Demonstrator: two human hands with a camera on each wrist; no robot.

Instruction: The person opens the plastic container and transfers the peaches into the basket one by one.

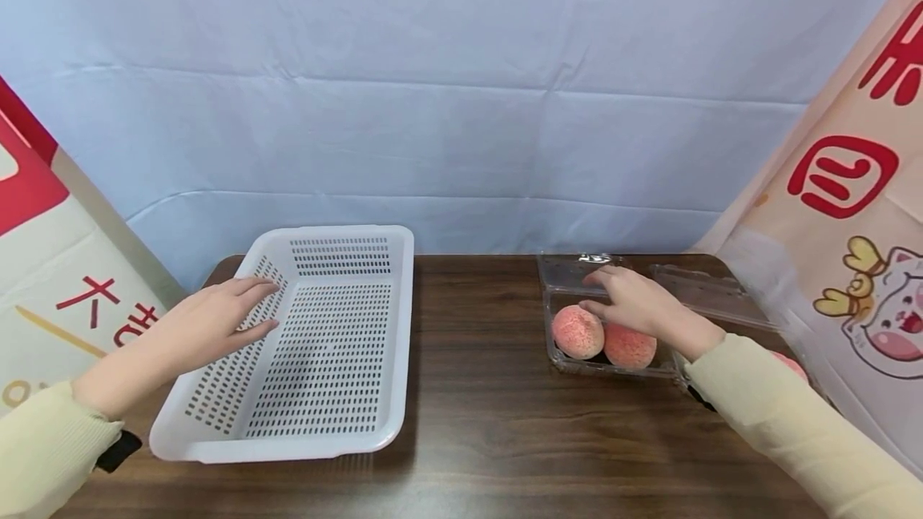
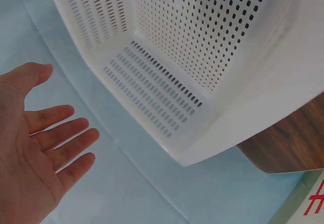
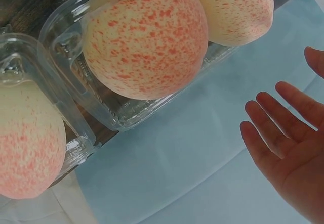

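My left hand (image 1: 219, 319) hovers over the left rim of a white perforated plastic basket (image 1: 401, 343), fingers loosely extended and holding nothing. In the left wrist view that hand (image 2: 48, 148) shows spread fingers beside the basket wall. My right hand (image 1: 634, 303) is above a clear plastic clamshell box (image 1: 606, 371) with two pink peaches in it, the left peach (image 1: 577, 332) and the right peach (image 1: 630, 347). Relaxed and apart from the fruit, the right hand (image 3: 291, 138) holds nothing in the right wrist view.
A second clear box with a peach (image 1: 789, 364) stands to the right, partly hidden by my right sleeve; its raised lid (image 1: 714, 295) lies behind. The brown wooden table (image 1: 476, 391) ends at a pale blue cloth (image 1: 461, 142). Printed banners (image 1: 865, 263) flank both sides.
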